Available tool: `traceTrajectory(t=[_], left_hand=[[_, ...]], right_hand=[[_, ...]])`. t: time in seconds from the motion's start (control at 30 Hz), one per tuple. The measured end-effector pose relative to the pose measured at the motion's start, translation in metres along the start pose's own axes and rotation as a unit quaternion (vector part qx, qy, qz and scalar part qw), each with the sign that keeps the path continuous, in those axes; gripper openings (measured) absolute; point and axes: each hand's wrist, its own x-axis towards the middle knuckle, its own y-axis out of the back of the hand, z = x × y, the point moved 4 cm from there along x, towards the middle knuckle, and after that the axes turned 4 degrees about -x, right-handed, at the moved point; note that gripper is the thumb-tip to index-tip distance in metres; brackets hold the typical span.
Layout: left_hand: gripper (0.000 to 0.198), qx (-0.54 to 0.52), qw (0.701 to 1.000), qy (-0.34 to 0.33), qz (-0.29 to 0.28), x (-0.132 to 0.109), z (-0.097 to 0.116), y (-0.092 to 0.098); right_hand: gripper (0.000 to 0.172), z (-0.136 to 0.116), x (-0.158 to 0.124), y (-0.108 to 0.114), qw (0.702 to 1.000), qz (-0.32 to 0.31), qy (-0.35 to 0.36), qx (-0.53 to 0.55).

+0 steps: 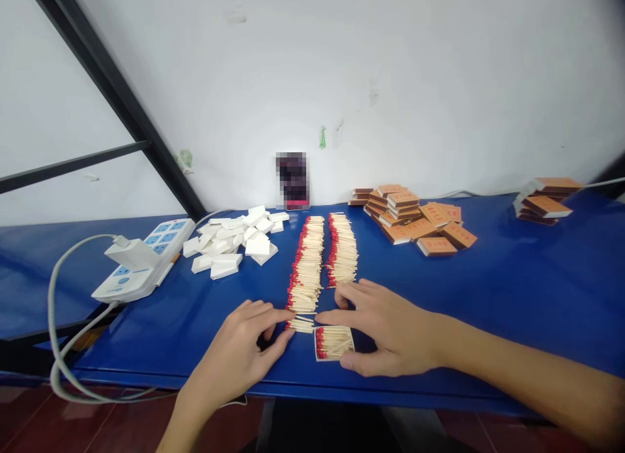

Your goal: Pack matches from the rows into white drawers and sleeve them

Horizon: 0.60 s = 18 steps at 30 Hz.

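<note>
On the blue tabletop, two long rows of red-headed matches (306,264) run away from me. My left hand (249,339) has thumb and index finger closed around the head ends of a few matches (301,324) at the near end of the left row. My right hand (381,329) has its index fingertip at the plain ends of these matches. Its thumb touches the lower right corner of a white matchbox tray (334,358) filled with matches, and its fingers stay spread. The second, shorter row of matches (342,248) lies just beyond the right hand.
White empty-looking matchbox trays (227,238) are heaped at the back left, beside a power strip (146,261) with a plugged-in adapter and cable. Orange matchboxes (410,215) are piled at the back right, with another stack (547,202) farther right. A blurred dark object (293,179) leans against the wall.
</note>
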Motion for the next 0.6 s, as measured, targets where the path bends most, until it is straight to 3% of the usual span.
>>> traceTrajectory(t=[0.6], left_hand=[[0.019, 0.003, 1.000, -0.005, 0.004, 0.0018, 0.0036, 0.0015]], right_hand=[[0.052, 0.0023, 0.0004, -0.0005, 1.000, -0.004, 0.004, -0.004]])
